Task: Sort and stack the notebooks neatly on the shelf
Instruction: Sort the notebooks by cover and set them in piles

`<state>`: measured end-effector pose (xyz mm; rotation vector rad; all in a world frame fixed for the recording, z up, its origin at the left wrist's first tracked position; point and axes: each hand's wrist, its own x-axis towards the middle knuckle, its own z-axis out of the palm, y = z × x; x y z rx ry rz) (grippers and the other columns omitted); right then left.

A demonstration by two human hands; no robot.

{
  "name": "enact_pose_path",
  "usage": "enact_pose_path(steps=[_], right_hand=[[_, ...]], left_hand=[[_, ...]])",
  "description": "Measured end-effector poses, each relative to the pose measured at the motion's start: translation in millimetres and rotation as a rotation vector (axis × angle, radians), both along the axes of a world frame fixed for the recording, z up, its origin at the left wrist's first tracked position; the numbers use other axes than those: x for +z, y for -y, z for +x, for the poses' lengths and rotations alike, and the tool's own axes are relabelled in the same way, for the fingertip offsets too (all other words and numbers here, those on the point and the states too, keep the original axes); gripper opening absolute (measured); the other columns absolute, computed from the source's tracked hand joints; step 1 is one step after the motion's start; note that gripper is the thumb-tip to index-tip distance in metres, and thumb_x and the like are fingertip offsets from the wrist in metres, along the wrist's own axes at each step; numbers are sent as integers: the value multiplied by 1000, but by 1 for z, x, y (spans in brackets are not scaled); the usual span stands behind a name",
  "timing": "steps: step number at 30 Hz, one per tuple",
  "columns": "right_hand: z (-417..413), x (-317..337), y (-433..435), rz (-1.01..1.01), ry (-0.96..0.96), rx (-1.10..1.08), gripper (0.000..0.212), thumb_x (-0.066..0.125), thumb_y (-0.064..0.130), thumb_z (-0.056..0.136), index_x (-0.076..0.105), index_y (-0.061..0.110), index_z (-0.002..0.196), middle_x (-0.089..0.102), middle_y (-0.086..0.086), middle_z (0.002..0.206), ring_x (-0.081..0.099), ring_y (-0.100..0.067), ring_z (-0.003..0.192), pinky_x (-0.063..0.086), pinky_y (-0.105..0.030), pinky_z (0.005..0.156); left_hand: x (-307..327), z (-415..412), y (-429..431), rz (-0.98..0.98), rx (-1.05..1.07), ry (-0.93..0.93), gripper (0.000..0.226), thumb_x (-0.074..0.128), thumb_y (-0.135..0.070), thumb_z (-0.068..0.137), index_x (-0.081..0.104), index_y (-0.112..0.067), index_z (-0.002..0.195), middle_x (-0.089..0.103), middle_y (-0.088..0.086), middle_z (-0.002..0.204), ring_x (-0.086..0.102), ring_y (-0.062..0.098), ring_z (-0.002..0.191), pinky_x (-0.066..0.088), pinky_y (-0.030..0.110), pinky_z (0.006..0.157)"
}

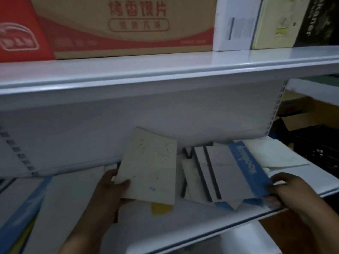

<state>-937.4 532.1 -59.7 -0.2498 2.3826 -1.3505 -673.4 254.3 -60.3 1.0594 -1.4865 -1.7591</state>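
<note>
A white metal shelf runs across the near part of the view, with a white back panel behind it and a slotted upright at the far right. Above it sits a second white shelf carrying a brown and red cardboard box with red printed characters, a red box at the far left, a white box, a pale yellow box and a dark box at the far right. To the right, beyond the shelving, the room is dim, with open cardboard cartons and a dark crate that are hard to make out.

Two hands are in view. The left hand grips a cream notebook by its lower left edge, thumb on the cover, holding it tilted above the shelf. The right hand pinches the near corner of a grey notebook with a blue band, which lies on a loose heap on the right half of the shelf.

The heap holds several overlapping notebooks; their exact number cannot be told, since they cover one another and the picture is blurred. A pale sheet or cover lies at the far right. A yellow corner peeks out beneath the cream notebook. At the near left, more notebooks with blue edges are cut off by the frame.
</note>
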Motion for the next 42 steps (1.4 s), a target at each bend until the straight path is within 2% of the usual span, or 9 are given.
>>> enact_pose_path(steps=[7,11,17,19,22,28,33,37,42], right_hand=[[81,21,68,-310,150,115,17,57,-9,82,52,6,75,58,-9,37,51,-10,27,40,-16,28],[126,-7,131,-272,259,248,10,56,-6,85,52,1,81,58,-21,63,58,-15,35,46,-19,33],[149,-27,161,88,-59,456,28,60,24,85,59,12,60,61,-2,45,61,-14,44,47,-20,46],[146,-25,156,249,-170,520,28,57,39,85,60,15,72,67,-2,63,67,-18,63,51,-26,62],[130,-24,141,277,-275,508,27,50,44,89,60,19,96,63,-3,90,59,-16,76,49,-28,72],[102,-30,93,-77,-502,226,19,54,37,81,60,24,67,48,4,47,47,-4,46,33,-17,45],[73,-23,58,-16,-342,199,18,62,17,83,59,22,66,57,5,46,55,0,47,36,-11,42],[51,-26,56,-14,-398,108,14,65,8,75,61,20,79,68,-15,64,66,-25,56,53,-22,52],[41,-30,76,-127,33,198,8,62,1,82,58,7,81,56,-8,44,50,-23,45,40,-30,46]], left_hand=[[0,70,20,6,234,-3,27,51,-1,89,48,-7,116,53,12,112,57,27,90,51,38,72],[-5,111,36,15,366,90,27,52,0,88,46,-10,113,48,13,116,50,36,101,49,47,80],[-25,145,44,-539,332,929,58,77,-13,66,56,4,118,60,31,116,55,44,109,43,48,96],[-24,144,46,-609,348,1026,75,82,-15,60,52,5,125,54,33,125,47,45,120,32,49,103],[-13,116,41,-639,249,918,63,78,-12,69,54,-1,126,53,26,131,50,43,118,34,49,106],[-2,-2,4,-643,-129,469,41,66,-21,83,57,-21,123,53,-2,127,53,20,113,40,29,100],[-6,-102,-16,-527,-427,477,56,59,-28,88,39,-14,138,43,3,142,43,19,128,39,25,99],[-20,-129,-35,-518,-458,453,22,60,-15,87,58,-18,108,57,-4,105,49,11,100,41,16,69],[-20,-101,-41,-535,-340,369,35,64,-7,82,60,-14,117,54,-12,94,50,-3,75,41,-2,56]])
